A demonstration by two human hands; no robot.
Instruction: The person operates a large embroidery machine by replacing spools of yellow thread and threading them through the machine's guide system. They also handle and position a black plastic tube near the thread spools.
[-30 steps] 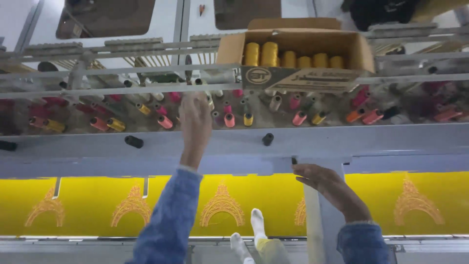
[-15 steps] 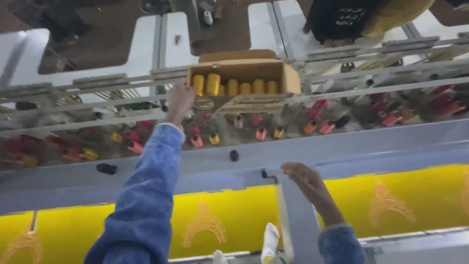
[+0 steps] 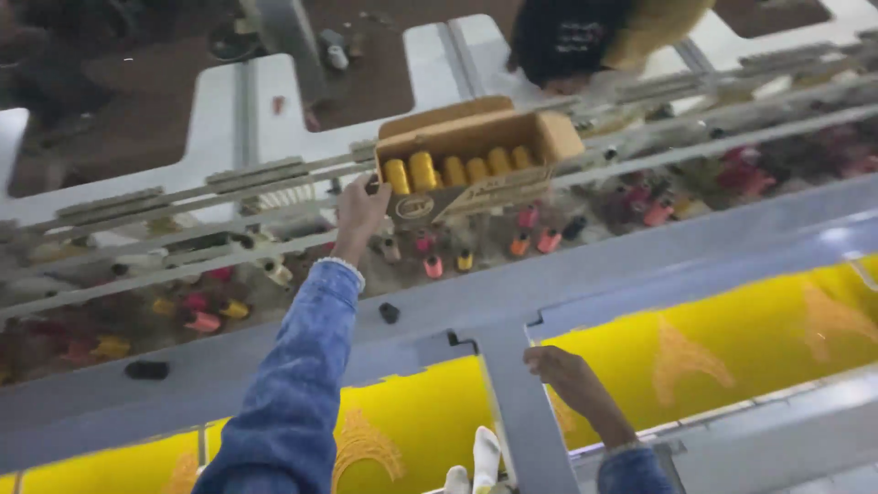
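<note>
My left hand [image 3: 359, 212] reaches up in a blue denim sleeve to the left end of a cardboard box [image 3: 476, 137] that rests on the thread rack. Its fingers touch the box's left edge beside a row of several yellow thread cones [image 3: 455, 168]. What the fingers hold, if anything, is hidden. My right hand [image 3: 565, 373] rests lower down on the grey frame bar [image 3: 521, 412] of the embroidery machine, fingers curled against it.
Pink, orange and yellow thread spools [image 3: 540, 240] stand along the rack. Yellow fabric [image 3: 732, 338] with golden embroidered motifs stretches below the grey beam [image 3: 686, 265]. Another person's dark-haired head [image 3: 576, 37] is beyond the rack at top right. My socked feet [image 3: 476, 462] show at the bottom.
The view has swung and tilted, shifting the rack. My left hand has stretched farther up, from the spool row to the box's left end. My right hand stays on the frame bar.
</note>
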